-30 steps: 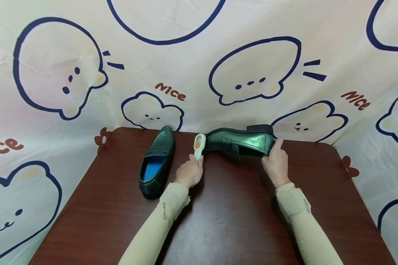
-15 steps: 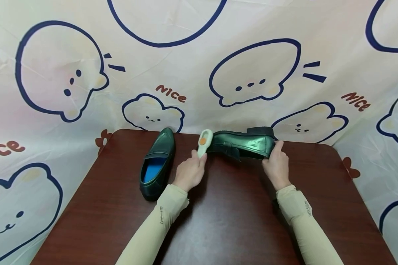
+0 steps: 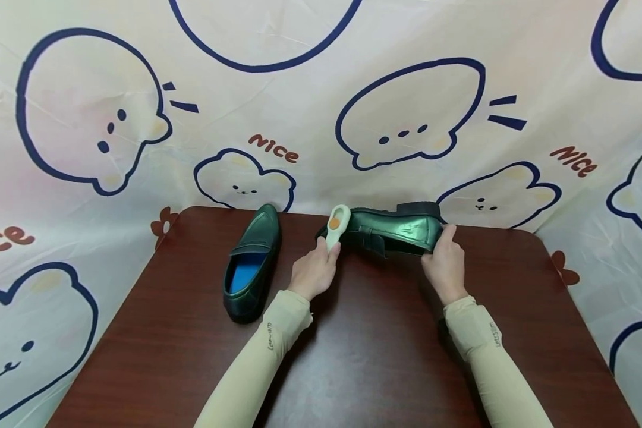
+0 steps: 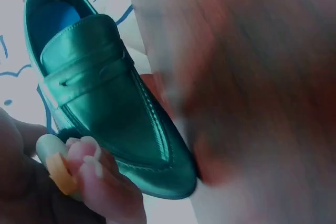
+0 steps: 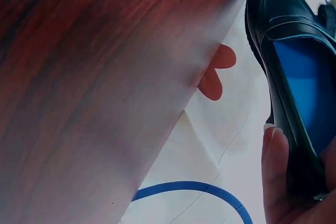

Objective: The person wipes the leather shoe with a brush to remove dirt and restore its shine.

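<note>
My left hand (image 3: 314,270) grips a pale green handheld tool (image 3: 339,221) with a rounded, looped end and an orange spot. What kind of tool it is cannot be told. It crosses in front of the toe part of a dark green loafer (image 3: 398,229), hiding some of it; whether they touch is unclear. That loafer is tipped on its side, sole towards the backdrop and opening towards me. My right hand (image 3: 446,266) holds it by the heel, with the blue insole (image 5: 304,77) showing in the right wrist view. The matching loafer (image 3: 252,261) stands upright to the left.
A brown wooden table (image 3: 353,356) lies under everything. Its far edge meets a pale cloth backdrop (image 3: 310,107) printed with cartoon bears, which also rises on both sides. The held loafer is close to that backdrop.
My left hand has moved the pale green tool rightwards, from the loafer's toe tip to further along its front part. The right hand and both loafers stay about where they were.
</note>
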